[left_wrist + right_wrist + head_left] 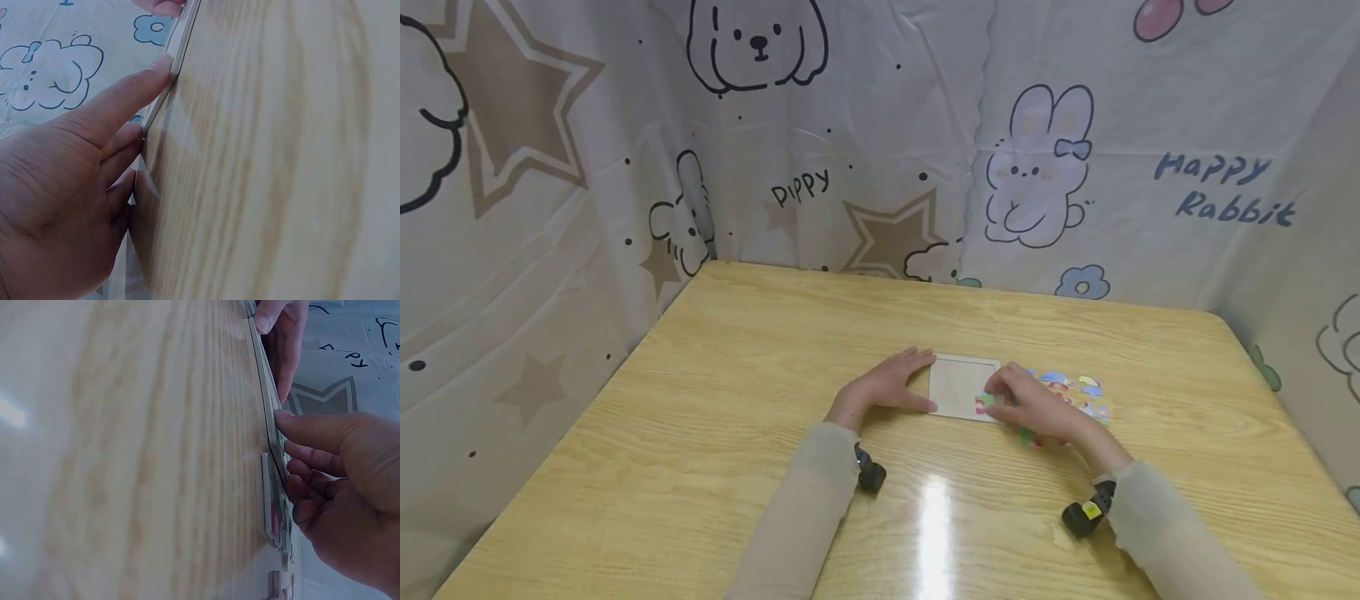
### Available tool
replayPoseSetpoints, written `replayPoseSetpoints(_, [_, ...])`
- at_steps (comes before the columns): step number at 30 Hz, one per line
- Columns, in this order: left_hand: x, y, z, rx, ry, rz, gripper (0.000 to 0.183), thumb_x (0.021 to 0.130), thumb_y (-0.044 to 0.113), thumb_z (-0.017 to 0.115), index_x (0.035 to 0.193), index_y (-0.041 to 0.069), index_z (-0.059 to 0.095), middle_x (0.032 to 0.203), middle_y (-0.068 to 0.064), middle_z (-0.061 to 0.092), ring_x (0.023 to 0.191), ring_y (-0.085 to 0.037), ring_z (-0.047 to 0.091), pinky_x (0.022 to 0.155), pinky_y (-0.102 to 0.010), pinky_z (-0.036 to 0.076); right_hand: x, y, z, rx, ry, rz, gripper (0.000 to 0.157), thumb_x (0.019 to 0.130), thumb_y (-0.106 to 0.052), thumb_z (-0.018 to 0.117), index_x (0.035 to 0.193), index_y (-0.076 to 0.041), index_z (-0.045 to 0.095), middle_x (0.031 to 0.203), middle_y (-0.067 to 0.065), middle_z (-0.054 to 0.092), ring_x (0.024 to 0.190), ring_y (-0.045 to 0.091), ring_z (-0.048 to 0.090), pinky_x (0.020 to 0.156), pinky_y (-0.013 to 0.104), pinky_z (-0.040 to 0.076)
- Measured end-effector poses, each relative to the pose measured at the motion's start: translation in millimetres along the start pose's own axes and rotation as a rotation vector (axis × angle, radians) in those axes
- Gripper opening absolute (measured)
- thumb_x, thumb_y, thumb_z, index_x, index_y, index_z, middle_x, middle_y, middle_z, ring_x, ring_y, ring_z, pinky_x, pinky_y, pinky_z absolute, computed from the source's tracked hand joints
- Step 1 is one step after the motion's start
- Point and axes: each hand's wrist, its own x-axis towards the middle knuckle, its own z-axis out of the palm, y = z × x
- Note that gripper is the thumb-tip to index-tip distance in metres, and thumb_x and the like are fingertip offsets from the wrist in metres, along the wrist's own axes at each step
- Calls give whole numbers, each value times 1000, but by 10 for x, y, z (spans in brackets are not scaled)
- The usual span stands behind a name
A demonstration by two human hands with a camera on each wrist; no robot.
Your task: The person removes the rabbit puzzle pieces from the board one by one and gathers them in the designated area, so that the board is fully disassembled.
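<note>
A shallow white puzzle tray (pixel 953 387) lies flat on the table. My left hand (pixel 887 385) rests at its left side, fingertips by the upper corner and thumb by the lower one. In the left wrist view, that thumb (pixel 140 87) is extended along the tray's edge. My right hand (pixel 1033 404) reaches over the tray's right edge, pinching a small pink-and-green puzzle piece (pixel 981 405) in the lower right corner between thumb and index finger. The right wrist view has the right thumb (pixel 319 430) at the tray's rim, with the other fingers curled below.
Several loose, colourful puzzle pieces (pixel 1090 386) lie right of the tray, partly hidden by my right hand and forearm. The wooden table (pixel 760 358) extends around them. Printed curtains (pixel 880 142) hang behind and along both sides.
</note>
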Motion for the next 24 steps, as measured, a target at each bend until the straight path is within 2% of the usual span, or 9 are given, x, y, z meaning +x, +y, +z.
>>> replayPoseSetpoints(10, [16, 1, 0, 5, -3, 6, 86, 87, 39, 73, 156, 19, 26, 165, 0, 20, 156, -23, 8, 128, -44, 13, -16, -110, 28, 37, 32, 14, 25, 92, -1, 63, 113, 4, 51, 95, 11, 48, 86, 19, 42, 68, 21, 41])
replayPoseSetpoints(18, [7, 10, -4, 5, 0, 0, 85, 87, 39, 73, 156, 19, 27, 165, 1, 20, 156, -22, 8, 128, -44, 13, 10, -195, 55, -66, 102, -94, 22, 90, 11, 53, 110, 2, 52, 102, 12, 56, 93, 21, 55, 79, 32, 52])
replayPoseSetpoints(24, [6, 14, 0, 0, -3, -9, 86, 87, 39, 73, 156, 19, 26, 165, 1, 19, 156, -22, 8, 128, -44, 13, -30, -119, 56, 29, 125, -32, 21, 93, 8, 51, 112, -1, 54, 111, 17, 62, 103, 30, 62, 86, 39, 56])
